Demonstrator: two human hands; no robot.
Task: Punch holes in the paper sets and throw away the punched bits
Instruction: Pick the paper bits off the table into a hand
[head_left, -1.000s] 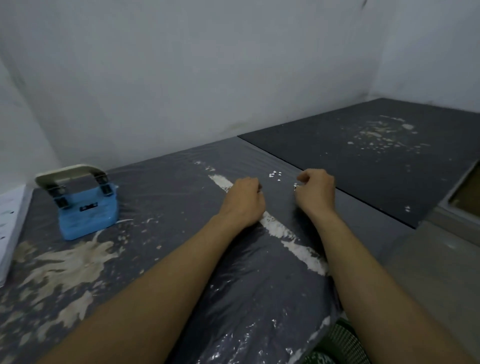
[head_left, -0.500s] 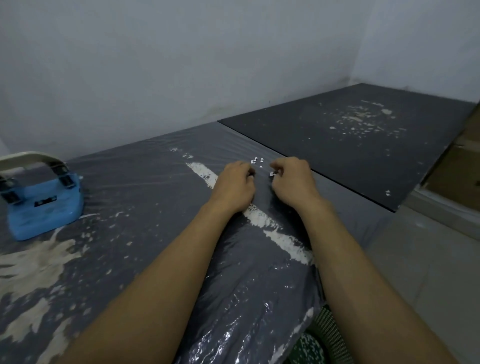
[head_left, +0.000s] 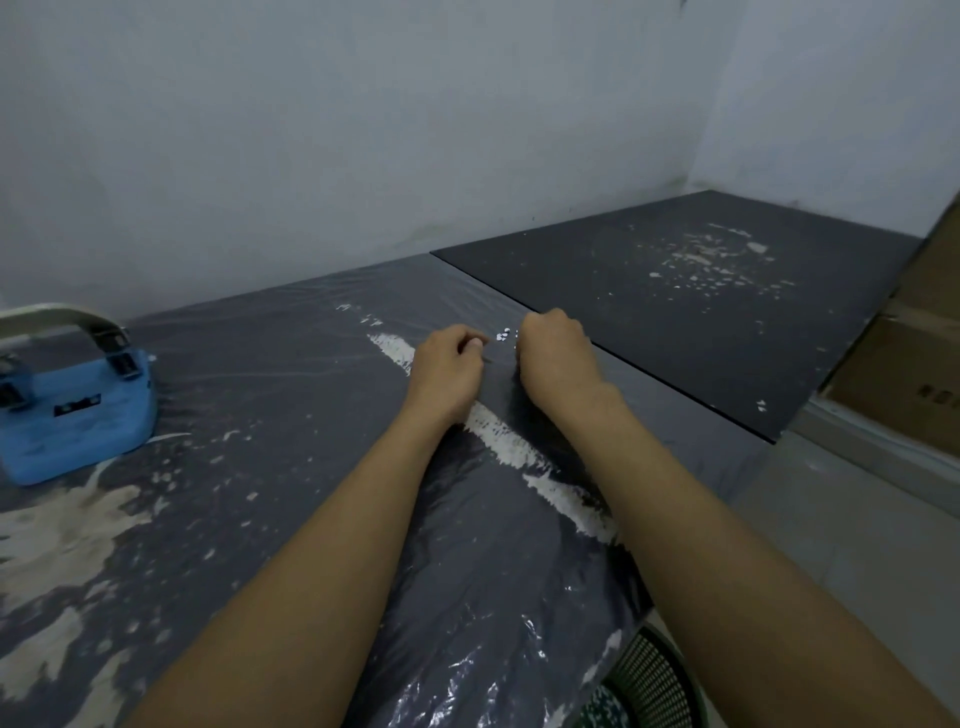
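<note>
Gathering paper bits (head_left: 503, 335) on the table (head_left: 291, 395) between left hand (head_left: 448, 371) and right hand (head_left: 557, 358), both curled, contents unclear; a careless sweep could scatter them off the edge.

Looks like a bare storeroom-type workspace: plain white walls (head_left: 363, 130), scuffed plastic-wrapped desk (head_left: 260, 415), cardboard boxes (head_left: 904, 374) stacked alongside.
</note>
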